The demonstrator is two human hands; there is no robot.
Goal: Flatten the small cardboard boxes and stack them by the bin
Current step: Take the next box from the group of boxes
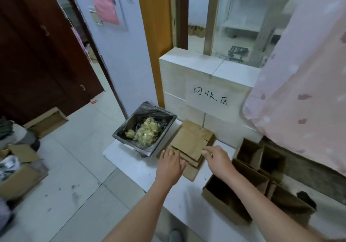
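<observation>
beside the one black-bagged square bin, on the white sheet: one stack of flattened brown cardboard boxes. your left hand lies flat on it, releasing nothing; your right hand pinches its top edge. about four open brown boxes sit right.
</observation>
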